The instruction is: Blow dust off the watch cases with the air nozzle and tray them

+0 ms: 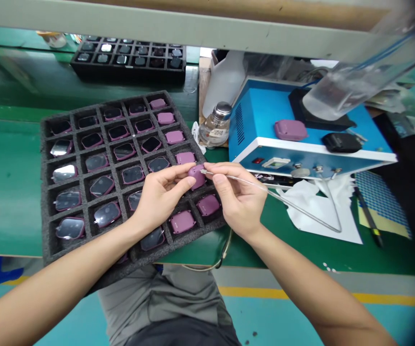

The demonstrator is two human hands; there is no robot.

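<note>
Green workbench table (pixel 8 182) with a lot going on, so I'll place everything off the black foam tray (pixel 43 192) sitting on it. Tray's a grid of square cells, each with a small mauve-rimmed unit (pixel 106 214) in it. Most are shiny side up, but the ones along the far right edge and near corner show plain mauve backs.

Right over the tray's right edge, the left hand (pixel 164 192) has a mauve plastic piece (pixel 197 176) pinched up off the cells, its fingers (pixel 182 174) clamped around it. Just right of that, the right hand (pixel 238 199) has its fingers (pixel 221 177) pinched together on a thin silvery tube (pixel 294 206), with the tip right at the mauve piece.

That tube loops over a white cloth (pixel 322 206) right of the tray and up to the front of a blue benchtop machine (pixel 265 120). On top of the machine sit a mauve unit (pixel 290 129) and a black one (pixel 341 142). Between tray and machine there's a small glass bottle with a metal cap (pixel 216 125), and past the tray's far edge there's a second foam tray (pixel 128 60) full of dark units.
</note>
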